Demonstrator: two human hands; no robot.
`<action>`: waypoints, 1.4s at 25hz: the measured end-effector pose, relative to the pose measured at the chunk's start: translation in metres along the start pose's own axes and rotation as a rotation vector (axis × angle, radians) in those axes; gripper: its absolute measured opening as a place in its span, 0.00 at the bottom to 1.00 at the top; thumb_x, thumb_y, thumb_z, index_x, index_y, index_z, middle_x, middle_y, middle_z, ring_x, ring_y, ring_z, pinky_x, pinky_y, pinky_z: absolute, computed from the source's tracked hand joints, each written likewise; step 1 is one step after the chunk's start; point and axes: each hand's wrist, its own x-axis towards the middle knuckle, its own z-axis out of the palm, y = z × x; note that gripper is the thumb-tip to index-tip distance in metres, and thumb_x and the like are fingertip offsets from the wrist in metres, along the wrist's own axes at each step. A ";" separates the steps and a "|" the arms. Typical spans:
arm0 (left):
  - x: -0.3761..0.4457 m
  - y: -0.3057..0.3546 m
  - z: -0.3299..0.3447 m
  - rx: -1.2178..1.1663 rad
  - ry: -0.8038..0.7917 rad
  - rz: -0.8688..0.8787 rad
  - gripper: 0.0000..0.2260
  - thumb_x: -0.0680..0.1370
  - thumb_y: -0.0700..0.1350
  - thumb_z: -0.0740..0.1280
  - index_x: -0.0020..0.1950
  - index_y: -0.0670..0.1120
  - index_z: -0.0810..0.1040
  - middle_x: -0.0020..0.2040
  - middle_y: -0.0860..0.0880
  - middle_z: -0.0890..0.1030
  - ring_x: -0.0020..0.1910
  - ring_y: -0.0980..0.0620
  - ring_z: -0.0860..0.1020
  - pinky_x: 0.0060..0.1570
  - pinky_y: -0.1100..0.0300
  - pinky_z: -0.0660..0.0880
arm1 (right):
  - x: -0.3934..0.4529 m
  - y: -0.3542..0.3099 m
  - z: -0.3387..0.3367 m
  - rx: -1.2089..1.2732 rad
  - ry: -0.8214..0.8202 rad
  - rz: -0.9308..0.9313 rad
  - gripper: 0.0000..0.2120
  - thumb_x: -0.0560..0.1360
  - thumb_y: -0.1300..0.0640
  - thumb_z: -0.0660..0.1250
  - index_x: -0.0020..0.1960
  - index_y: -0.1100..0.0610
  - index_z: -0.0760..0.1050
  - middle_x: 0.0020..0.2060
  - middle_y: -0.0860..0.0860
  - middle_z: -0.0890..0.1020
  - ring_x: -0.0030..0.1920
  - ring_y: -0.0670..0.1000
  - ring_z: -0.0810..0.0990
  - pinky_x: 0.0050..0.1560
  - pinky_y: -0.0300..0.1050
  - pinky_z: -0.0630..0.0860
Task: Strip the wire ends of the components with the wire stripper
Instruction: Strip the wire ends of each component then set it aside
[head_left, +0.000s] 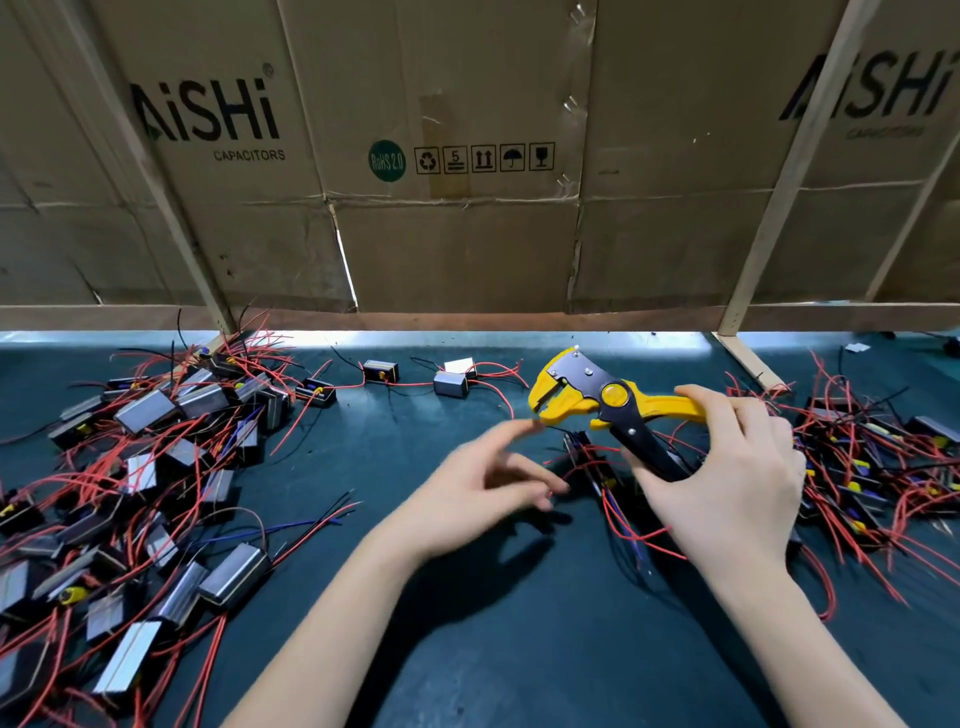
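Note:
My right hand (727, 483) grips the handles of a yellow and black wire stripper (597, 402), its jaws pointing left above the dark green mat (467, 623). My left hand (483, 493) hovers just left of the jaws with fingers spread and blurred, holding nothing. A small black component (589, 457) with red wires lies on the mat below the stripper, between my two hands. A large heap of similar components (145, 467) with red and black wires covers the left of the mat. Another heap (872, 467) lies at the right.
Three loose components (452, 383) sit at the back of the mat. Flattened cardboard boxes (467, 156) on a wooden frame (795, 166) wall off the far side of the bench.

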 end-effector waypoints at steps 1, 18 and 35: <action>0.000 0.000 -0.014 0.068 0.192 0.023 0.18 0.78 0.34 0.66 0.66 0.47 0.73 0.49 0.48 0.86 0.47 0.49 0.83 0.51 0.60 0.77 | 0.000 0.001 -0.001 0.013 0.006 0.010 0.32 0.58 0.48 0.82 0.60 0.54 0.78 0.50 0.54 0.78 0.49 0.61 0.73 0.48 0.56 0.69; -0.038 -0.052 -0.133 1.125 1.025 -0.680 0.17 0.75 0.40 0.68 0.59 0.31 0.75 0.62 0.31 0.73 0.63 0.33 0.67 0.61 0.45 0.64 | 0.004 0.008 -0.003 0.108 -0.006 0.112 0.30 0.62 0.46 0.81 0.60 0.54 0.78 0.51 0.55 0.78 0.52 0.62 0.73 0.53 0.56 0.70; -0.040 -0.047 -0.130 1.132 1.001 -0.621 0.22 0.76 0.52 0.70 0.60 0.36 0.77 0.57 0.31 0.76 0.59 0.31 0.73 0.56 0.44 0.70 | 0.002 0.010 -0.002 0.092 -0.032 0.108 0.31 0.61 0.44 0.80 0.60 0.53 0.78 0.50 0.54 0.78 0.52 0.61 0.74 0.54 0.57 0.71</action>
